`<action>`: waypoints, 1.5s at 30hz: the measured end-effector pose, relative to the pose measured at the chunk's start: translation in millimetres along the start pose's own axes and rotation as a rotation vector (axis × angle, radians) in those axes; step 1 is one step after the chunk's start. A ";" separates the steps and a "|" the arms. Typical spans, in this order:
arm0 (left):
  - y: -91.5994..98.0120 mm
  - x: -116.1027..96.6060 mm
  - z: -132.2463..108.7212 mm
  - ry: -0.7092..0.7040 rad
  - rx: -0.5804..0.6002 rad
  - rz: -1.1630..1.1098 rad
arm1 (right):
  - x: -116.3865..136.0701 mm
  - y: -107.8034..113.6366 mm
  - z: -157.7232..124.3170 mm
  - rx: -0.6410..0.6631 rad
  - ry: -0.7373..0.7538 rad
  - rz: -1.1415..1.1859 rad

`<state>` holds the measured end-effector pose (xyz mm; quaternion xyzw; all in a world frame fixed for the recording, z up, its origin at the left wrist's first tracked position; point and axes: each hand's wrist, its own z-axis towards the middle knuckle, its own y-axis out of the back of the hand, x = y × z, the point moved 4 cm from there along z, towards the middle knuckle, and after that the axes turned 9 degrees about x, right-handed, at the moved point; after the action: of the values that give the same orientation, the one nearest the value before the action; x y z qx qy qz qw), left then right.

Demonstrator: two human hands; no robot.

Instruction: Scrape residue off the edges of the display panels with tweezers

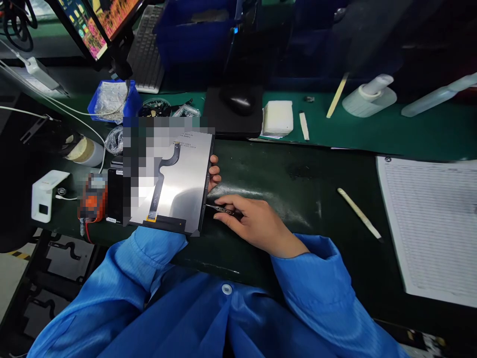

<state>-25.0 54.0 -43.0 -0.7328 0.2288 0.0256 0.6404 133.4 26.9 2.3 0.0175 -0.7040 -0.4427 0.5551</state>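
Tweezers [222, 209] are pinched between the thumb and fingertips of the right hand [257, 223], with their tips held at the right edge of a screen panel [190, 184]. That edge is gripped from behind by the curled fingers of the left hand [213, 173], the rest of which is hidden beneath the panel. The silver back of the panel is turned upward, and a black flat cable [161, 184] lies across it; the panel's left part is blurred out. The panel is held over the front edge of the desk, on a dark green mat [298, 169].

A white plastic stick [358, 214] lies to the right of the hands, and a printed sheet [428, 223] lies along the right edge of the desk. Toward the far edge, a white foam block [276, 118] and a computer mouse [238, 99] are placed, with a blue bin [112, 102] at the far left corner. A roll of tape [85, 151] is seen left of the panel.
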 end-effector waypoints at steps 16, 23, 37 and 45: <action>-9.2 0.2 0.1 -0.068 -0.055 -0.001 | 1.6 0.0 -0.4 -0.001 0.053 -0.034; -0.3 1.3 2.4 -0.062 -0.113 0.033 | 2.0 0.2 -0.5 0.013 0.008 -0.008; -29.9 -3.4 -6.9 -0.083 -0.252 -0.001 | 2.0 -1.1 -0.1 0.021 -0.004 0.007; -8.6 -1.8 -2.1 -0.054 -0.184 0.008 | 4.5 0.1 0.2 0.017 0.058 -0.047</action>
<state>-24.1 53.2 -34.1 -0.7866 0.2109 0.0687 0.5762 131.5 24.8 5.9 0.0517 -0.6909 -0.4487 0.5645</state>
